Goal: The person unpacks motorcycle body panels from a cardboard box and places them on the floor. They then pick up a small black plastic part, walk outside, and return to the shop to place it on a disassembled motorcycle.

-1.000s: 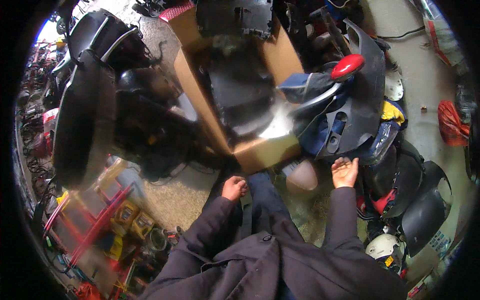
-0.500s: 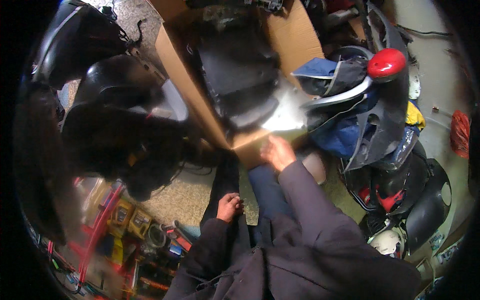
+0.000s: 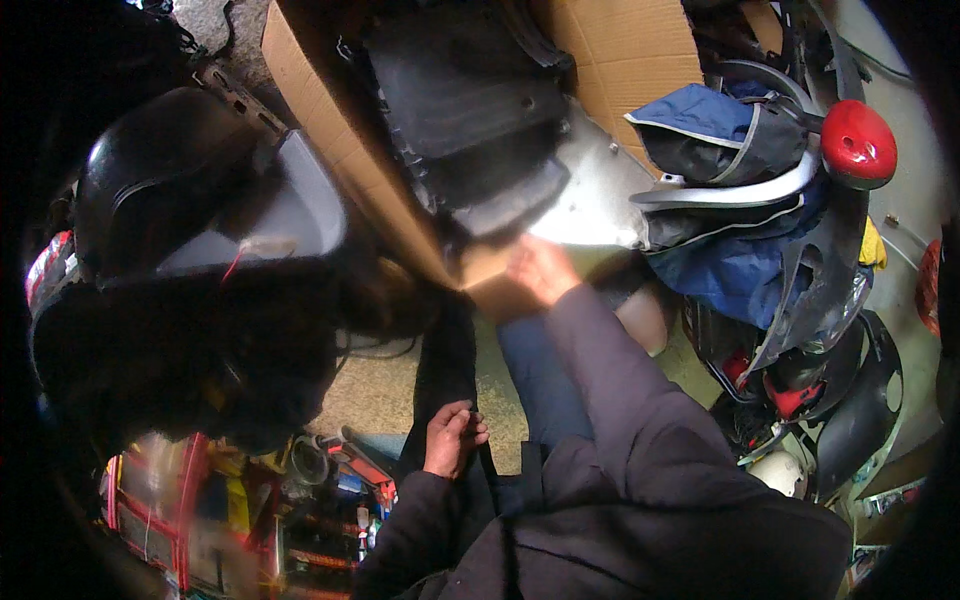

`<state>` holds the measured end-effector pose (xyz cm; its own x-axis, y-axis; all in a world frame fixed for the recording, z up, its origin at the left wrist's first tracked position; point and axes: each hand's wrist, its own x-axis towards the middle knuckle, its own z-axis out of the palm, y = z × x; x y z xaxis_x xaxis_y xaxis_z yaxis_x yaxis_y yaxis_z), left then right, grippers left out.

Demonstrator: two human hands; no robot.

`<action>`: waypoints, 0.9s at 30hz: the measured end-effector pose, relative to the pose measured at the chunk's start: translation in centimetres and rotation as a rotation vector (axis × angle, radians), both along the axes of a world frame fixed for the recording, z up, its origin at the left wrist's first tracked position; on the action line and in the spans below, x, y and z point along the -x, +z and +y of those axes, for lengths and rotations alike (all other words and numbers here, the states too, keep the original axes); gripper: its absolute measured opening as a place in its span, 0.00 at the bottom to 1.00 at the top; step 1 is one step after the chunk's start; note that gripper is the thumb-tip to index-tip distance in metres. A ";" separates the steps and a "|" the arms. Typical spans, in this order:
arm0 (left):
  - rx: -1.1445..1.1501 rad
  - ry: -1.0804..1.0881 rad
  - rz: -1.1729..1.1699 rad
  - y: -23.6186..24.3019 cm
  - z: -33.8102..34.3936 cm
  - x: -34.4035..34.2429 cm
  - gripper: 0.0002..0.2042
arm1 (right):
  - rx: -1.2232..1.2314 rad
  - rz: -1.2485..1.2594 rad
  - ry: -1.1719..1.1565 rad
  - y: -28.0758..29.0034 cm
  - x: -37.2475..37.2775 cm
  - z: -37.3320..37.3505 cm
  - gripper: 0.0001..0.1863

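My right hand (image 3: pixel 541 271) reaches over the near wall of an open cardboard box (image 3: pixel 320 110), its fingers at the top edge. Glare and blur hide whether they grip the cardboard. Inside the box lies a large black plastic panel (image 3: pixel 465 100) with clips along its side. Beside it a silvery-white sheet (image 3: pixel 598 185) catches the light. My left hand (image 3: pixel 454 440) is closed in front of my lap, thumb against curled fingers. Whatever it may hold there is too small to make out.
On the left stands a dark scooter-like body with a black seat (image 3: pixel 175 150). To the right are a blue-and-black bag (image 3: pixel 715 130), a red rounded light (image 3: pixel 858 145) on a grey bar, and black fairings (image 3: pixel 860 420). A red rack (image 3: pixel 190 500) with tools is at lower left.
My right hand has moved up and slightly left to the box's near edge. My left hand has shifted slightly down. The whole view has turned, so surrounding things sit differently.
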<state>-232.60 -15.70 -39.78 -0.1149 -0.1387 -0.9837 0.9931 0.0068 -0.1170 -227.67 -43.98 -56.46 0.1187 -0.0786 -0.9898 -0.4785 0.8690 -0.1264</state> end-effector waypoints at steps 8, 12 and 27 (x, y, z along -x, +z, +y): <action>-0.016 -0.001 0.003 -0.1 -0.3 -1.0 0.14 | 0.042 0.042 0.073 -4.4 -0.1 -0.5 0.24; 0.008 0.050 -0.005 -0.1 0.2 -1.2 0.19 | 0.018 0.088 0.051 -7.0 -1.5 -0.1 0.35; 0.002 0.058 -0.021 0.2 1.3 0.0 0.15 | 0.225 0.001 -0.024 -2.3 -7.0 -0.8 0.09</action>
